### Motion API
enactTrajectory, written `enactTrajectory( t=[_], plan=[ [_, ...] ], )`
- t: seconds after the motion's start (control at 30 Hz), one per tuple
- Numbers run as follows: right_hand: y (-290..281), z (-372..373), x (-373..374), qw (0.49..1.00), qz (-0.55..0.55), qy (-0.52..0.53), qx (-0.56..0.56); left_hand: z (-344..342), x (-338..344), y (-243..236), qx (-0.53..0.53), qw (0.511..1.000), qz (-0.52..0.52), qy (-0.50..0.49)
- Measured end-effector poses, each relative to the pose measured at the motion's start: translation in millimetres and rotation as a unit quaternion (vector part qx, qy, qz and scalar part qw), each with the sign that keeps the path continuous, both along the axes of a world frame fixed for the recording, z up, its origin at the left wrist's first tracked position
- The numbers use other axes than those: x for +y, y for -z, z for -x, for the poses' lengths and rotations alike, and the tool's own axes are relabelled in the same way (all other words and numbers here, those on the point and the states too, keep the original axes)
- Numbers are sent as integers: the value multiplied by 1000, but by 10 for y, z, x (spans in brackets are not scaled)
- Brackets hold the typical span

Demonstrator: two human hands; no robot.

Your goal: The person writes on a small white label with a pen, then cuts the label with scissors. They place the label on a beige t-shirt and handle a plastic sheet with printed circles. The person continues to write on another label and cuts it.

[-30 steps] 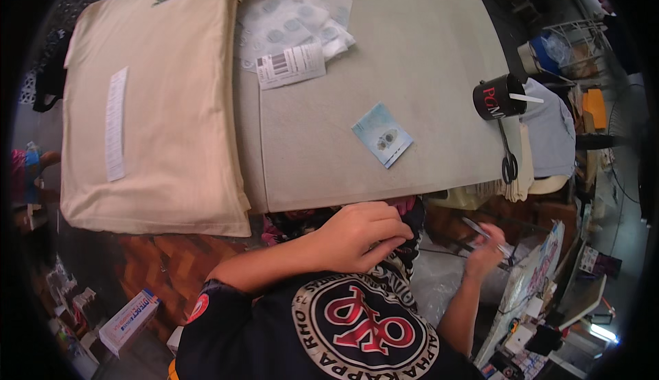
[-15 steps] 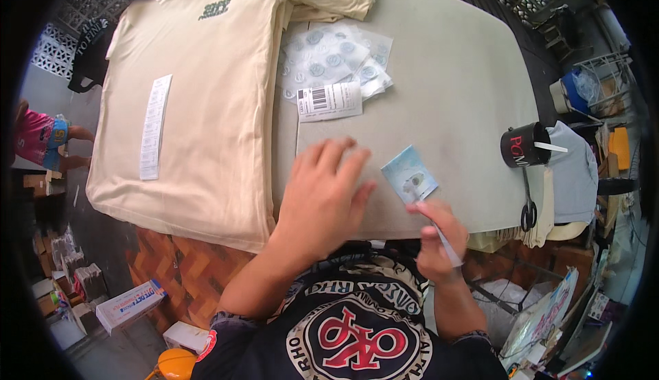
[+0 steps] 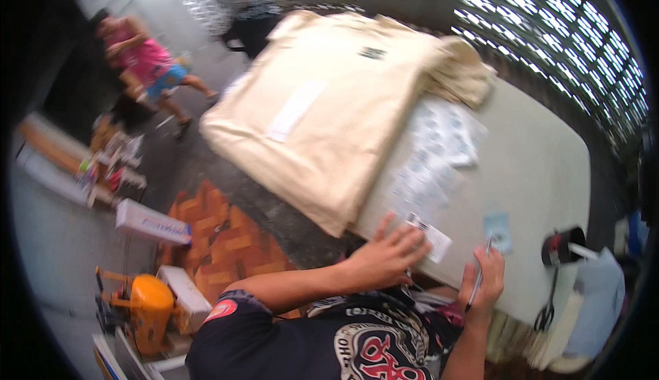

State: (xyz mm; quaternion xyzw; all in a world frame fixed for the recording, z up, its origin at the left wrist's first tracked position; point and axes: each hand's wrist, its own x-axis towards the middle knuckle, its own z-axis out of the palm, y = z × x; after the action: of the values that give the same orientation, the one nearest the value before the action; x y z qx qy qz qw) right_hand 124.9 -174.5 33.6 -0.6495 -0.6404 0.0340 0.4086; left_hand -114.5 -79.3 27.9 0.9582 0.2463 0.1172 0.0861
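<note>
My left hand [image 3: 390, 255] is open, fingers spread, over the table's near edge. Its fingertips reach the white barcode label [image 3: 431, 237]; whether they press on it is blurred. A slim pen [image 3: 476, 285] is held in my right hand [image 3: 489, 273], its upper end by the fingertips and its dark end pointing down toward the wrist. Just beyond those fingertips a small light-blue printed card [image 3: 498, 233] lies flat. Translucent patterned sheets [image 3: 439, 140] are spread beside a stack of cream T-shirts [image 3: 329, 119], on which a long white paper strip [image 3: 295, 111] rests.
The pale table [image 3: 542, 146] curves away to the right. A black mug [image 3: 559, 246], scissors [image 3: 546, 315] and grey-blue cloth [image 3: 592, 297] sit at its right end. At far left a person in pink [image 3: 147, 61] stands near boxes; a yellow machine [image 3: 147, 315] is lower left.
The view has swung left, bringing more floor and the person into sight. My left hand has come to the barcode label. My right hand keeps hold of the pen, its fingertips just off the card.
</note>
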Motion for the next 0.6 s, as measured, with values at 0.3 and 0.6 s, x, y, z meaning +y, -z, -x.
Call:
enactTrajectory(
  t=[0.3, 0.6],
  plan=[
    [-103, 228, 959, 971, 108, -204, -64, 41, 172, 275, -128, 987, -63, 75],
    [-185, -42, 1338, 987, -58, -134, -70, 8, 181, -89, -265, 961, 60, 54]
  ],
)
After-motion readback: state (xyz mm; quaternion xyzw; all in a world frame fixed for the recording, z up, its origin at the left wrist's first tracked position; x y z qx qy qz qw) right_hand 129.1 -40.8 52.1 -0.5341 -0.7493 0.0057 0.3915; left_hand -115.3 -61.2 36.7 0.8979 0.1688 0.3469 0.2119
